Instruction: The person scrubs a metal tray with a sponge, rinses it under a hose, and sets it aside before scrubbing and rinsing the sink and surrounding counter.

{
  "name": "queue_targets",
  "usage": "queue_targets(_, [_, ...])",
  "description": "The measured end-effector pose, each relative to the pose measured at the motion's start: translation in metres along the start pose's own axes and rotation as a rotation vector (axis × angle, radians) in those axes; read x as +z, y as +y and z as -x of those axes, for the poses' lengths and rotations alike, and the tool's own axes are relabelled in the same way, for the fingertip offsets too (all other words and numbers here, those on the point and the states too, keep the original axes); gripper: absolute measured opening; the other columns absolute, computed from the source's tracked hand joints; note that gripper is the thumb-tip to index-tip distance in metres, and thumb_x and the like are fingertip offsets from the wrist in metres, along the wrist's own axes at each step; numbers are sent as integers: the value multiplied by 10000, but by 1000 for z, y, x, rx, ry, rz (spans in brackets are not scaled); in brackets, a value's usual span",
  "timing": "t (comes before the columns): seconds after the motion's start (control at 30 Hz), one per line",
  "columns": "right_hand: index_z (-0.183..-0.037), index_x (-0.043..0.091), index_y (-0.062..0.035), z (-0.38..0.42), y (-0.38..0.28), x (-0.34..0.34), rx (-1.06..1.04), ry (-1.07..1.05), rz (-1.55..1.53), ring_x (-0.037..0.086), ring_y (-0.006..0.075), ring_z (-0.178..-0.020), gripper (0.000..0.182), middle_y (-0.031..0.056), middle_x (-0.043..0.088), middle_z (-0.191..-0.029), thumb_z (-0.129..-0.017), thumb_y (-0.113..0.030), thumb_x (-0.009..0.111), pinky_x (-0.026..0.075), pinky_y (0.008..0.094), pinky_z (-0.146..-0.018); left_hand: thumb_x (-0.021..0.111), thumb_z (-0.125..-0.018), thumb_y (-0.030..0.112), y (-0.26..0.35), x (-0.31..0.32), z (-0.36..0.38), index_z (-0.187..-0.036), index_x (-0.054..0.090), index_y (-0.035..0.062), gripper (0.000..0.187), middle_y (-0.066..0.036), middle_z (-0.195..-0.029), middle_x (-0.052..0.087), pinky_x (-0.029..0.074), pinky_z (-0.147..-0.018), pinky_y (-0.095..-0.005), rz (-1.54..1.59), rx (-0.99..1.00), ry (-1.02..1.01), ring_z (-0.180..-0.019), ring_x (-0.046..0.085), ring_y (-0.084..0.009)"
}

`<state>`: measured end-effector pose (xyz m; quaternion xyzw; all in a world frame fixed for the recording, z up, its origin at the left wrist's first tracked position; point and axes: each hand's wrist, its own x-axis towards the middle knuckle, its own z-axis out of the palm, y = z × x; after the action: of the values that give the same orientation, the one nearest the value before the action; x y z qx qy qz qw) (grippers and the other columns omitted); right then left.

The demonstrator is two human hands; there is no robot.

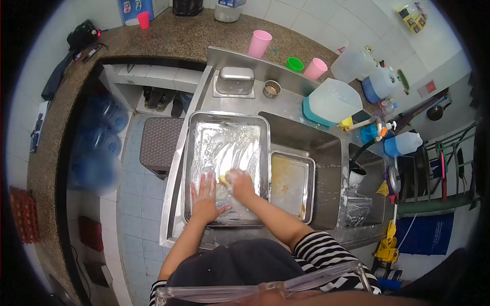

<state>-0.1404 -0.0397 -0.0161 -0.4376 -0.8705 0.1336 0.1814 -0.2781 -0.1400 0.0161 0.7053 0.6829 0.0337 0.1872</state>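
Note:
A large rectangular metal tray (229,115) lies on the steel drainboard, its inside streaked with white suds. My left hand (204,201) presses flat on the tray's soapy bottom, fingers spread. Closed around a yellow sponge (223,179), my right hand (241,185) holds it against the tray just right of my left hand. Fingers hide most of the sponge. A second metal tray (291,178), stained yellow-brown, sits in the sink basin beside the first.
Behind the soapy tray are a metal lidded container (235,80) and a small metal cup (271,89). A translucent tub (333,102) stands behind the sink (326,204). Pink cups (260,45) line the counter. Left of the sink is a brown stool (162,143).

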Motion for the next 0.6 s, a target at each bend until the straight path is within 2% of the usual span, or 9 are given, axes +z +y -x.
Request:
queue_targets(0.1, [-800,600,-85,-50,18,-16,363,39,77,556,328,-720,226,150,570,-772,-785,-306,555,429,432,-636,568,-639,646,-1,0,0,-1367,211,34,1017,-78,-1463,69,-17,-1038,-538,17,27,32,-1349,-28,-259])
queue_targets(0.13, [-849,602,-78,-69,33,-1,291,279,205,560,327,-760,229,144,580,-819,-785,-291,551,419,442,-698,566,-634,654,-2,1,1,-1369,208,37,1024,-78,-1463,68,-20,-1034,-546,18,36,22,-1349,-27,-261])
queue_targets(0.23, [-915,582,-55,-115,23,12,367,178,180,542,319,-884,231,171,558,-981,-789,-240,528,389,456,-782,559,-625,669,-3,2,0,-1372,203,44,1037,-71,-1463,67,-25,-1025,-564,8,53,23,-1348,-24,-265])
queue_targets(0.37, [-1089,509,-17,-104,1,61,-246,-104,165,449,327,-1067,351,183,388,-1280,-760,-138,493,345,449,-916,541,-624,685,-3,1,-1,-1375,200,54,1039,-54,-1463,86,-29,-1008,-596,20,73,15,-1348,-17,-268])
queue_targets(0.4, [-1135,512,-56,-97,-3,58,-331,-228,-215,473,346,-1047,389,159,392,-1297,-752,-126,501,350,446,-931,577,-604,668,-3,1,-2,-1375,192,51,1060,-71,-1459,98,-18,-1012,-592,6,71,-4,-1346,17,-283])
queue_targets(0.5, [-1146,527,-119,-121,13,31,-568,-383,-212,494,354,-1037,385,146,415,-1291,-763,-113,492,373,440,-919,572,-602,674,-5,1,-2,-1373,204,57,1053,-65,-1458,103,-18,-1010,-596,34,97,14,-1345,22,-283])
queue_targets(0.53, [-1155,534,-175,-132,14,30,-431,-181,-263,519,355,-1010,393,151,474,-1233,-769,-110,500,402,421,-895,574,-601,673,-4,0,-1,-1371,214,63,1047,-60,-1458,108,-20,-1007,-600,21,97,19,-1345,26,-282])
queue_targets(0.57, [-1111,563,-129,-145,13,32,-395,81,-136,521,347,-1014,359,165,514,-1179,-754,-103,533,416,410,-885,574,-601,673,-3,1,-1,-1371,214,63,1047,-60,-1458,108,-20,-1007,-600,20,93,20,-1345,26,-282])
queue_targets(0.6, [-1074,582,-109,-150,7,36,-374,183,-163,530,347,-996,329,174,530,-1147,-747,-103,547,424,407,-877,577,-599,672,-4,2,-1,-1371,213,65,1047,-59,-1458,106,-21,-1007,-601,31,97,26,-1346,25,-280])
